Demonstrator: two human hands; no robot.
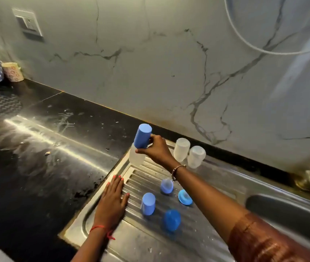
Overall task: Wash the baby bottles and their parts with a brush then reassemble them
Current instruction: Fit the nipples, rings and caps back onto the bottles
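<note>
Right hand [157, 150] fingers [153, 138] and thumb pinch a blue cap [142, 136], tilted over the top of a clear bottle [136, 157] at the drainboard [150, 242] far-left corner. Left hand [112, 199] lies flat, fingers straight, on the drainboard's left rim, holding nothing. Mid-board: second blue cap [148, 204], dark-blue cap [171, 220], blue ring [185, 197], nipple collar [166, 186]. Back edge: left spare bottle [181, 149], right spare bottle [196, 156].

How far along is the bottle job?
Looks done: washing, probably, since the parts are laid out on the drainboard. In hand: the right hand holds a blue cap over one clear bottle; the left hand rests flat. Left: two bare bottles at the back, a second cap, three loose blue pieces.
</note>
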